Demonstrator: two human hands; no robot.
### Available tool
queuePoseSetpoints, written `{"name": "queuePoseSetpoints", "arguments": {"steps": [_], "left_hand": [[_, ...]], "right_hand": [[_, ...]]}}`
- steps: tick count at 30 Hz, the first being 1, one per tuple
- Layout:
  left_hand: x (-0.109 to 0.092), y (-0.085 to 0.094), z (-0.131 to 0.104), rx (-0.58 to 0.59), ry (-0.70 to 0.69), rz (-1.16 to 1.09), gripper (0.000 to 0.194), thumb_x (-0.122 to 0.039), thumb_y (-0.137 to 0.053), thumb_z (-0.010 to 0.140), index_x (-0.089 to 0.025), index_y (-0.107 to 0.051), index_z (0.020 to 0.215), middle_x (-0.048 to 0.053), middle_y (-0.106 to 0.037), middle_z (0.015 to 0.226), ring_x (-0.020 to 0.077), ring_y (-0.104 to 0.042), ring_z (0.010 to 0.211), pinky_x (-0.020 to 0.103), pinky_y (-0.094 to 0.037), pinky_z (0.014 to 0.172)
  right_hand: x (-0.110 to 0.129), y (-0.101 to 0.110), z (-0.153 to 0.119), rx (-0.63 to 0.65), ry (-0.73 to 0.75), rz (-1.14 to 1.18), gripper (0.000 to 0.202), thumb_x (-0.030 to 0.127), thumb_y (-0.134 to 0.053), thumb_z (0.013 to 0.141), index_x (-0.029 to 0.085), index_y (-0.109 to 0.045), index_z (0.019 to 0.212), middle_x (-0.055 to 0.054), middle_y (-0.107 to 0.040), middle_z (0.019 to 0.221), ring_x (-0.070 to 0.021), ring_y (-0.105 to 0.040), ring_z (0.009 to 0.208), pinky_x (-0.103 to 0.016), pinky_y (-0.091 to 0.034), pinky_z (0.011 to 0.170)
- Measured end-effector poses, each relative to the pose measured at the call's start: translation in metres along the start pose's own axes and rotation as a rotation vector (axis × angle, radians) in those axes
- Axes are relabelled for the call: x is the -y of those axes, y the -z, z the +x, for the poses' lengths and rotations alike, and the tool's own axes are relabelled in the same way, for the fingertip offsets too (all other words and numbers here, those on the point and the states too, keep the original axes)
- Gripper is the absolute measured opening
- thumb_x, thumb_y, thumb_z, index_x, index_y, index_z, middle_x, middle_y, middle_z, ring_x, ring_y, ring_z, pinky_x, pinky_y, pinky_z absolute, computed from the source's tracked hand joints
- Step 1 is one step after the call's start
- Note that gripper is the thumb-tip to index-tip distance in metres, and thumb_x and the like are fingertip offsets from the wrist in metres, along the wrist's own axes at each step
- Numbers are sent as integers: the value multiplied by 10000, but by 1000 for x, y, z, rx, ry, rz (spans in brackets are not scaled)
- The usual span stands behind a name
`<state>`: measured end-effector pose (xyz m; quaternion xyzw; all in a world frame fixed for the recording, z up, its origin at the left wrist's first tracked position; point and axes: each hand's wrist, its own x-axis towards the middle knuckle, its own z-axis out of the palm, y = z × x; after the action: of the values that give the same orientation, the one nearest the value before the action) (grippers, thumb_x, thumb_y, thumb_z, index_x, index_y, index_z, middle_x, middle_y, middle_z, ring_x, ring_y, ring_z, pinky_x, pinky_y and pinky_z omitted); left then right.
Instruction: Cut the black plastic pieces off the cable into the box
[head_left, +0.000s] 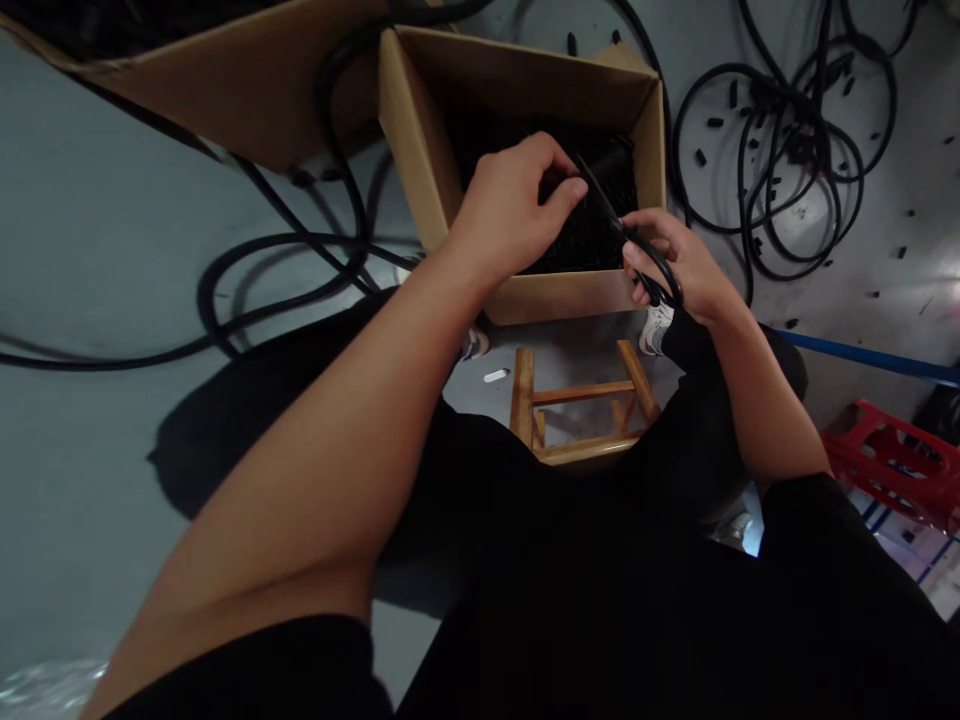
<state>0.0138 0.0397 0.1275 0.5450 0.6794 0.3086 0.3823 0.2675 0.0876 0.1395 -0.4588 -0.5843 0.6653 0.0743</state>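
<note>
While the right hand (pixel 679 260) grips scissors (pixel 597 188), the left hand (pixel 517 200) bends close to the blades

As the two hands meet above an open cardboard box (pixel 570 297), the right hand is wrapped around the black scissor handles, its thumb and fingers closed on them near the box's right front corner. The blades slant up and leftward over the opening, tips beside the left fingertips; whether they are parted cannot be told. The left hand reaches over the box with its thumb and forefinger curled to a narrow gap. Whether it pinches anything is too dark to tell.

Dark pieces (pixel 566 240) fill the bottom of the box. A larger box (pixel 247 90) stands at upper left, and a thick black cable (pixel 281 240) loops across the floor beside it. To the right of the open box lies a tangled coil (pixel 712 75), with short black bits (pixel 715 123) scattered around it. Between the person's legs is a wooden stool (pixel 523 390), a small white piece (pixel 496 376) on the floor just left of it. A red plastic stool (pixel 896 440) sits at far right.
</note>
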Motion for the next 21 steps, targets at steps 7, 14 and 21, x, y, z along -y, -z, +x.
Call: {"name": "queuePoseSetpoints", "arguments": {"steps": [7,14,21], "left_hand": [[10,-9,-2,16,-34,-27,267,-519,-722,1043,-272,-754,1138,36,-859,1208,302,-712,1197,459,-567,1165],[9,-20,-8,49,-132,-61,245,-535,-714,1045,-312,-775,1128,71,-862,1167,371,-763,1245,513,-595,1132],[9,-9,1,37,-106,-45,231,-502,-693,1054,-299,-753,1147,46,-850,1119,355,-721,1275,545,-563,1203]], "right_hand": [[-4,-3,3,-32,31,-24,724,873,-881,935,301,-644,1310,32,-617,860,-136,-654,665,-258,-562,567],[-5,-1,7,-58,44,-35,721,846,-934,898,289,-591,1202,49,-596,858,-124,-627,711,-228,-549,593],[-6,-4,9,-153,170,-61,601,687,-961,938,258,-585,1126,44,-594,886,-91,-554,695,-201,-512,567]]}}
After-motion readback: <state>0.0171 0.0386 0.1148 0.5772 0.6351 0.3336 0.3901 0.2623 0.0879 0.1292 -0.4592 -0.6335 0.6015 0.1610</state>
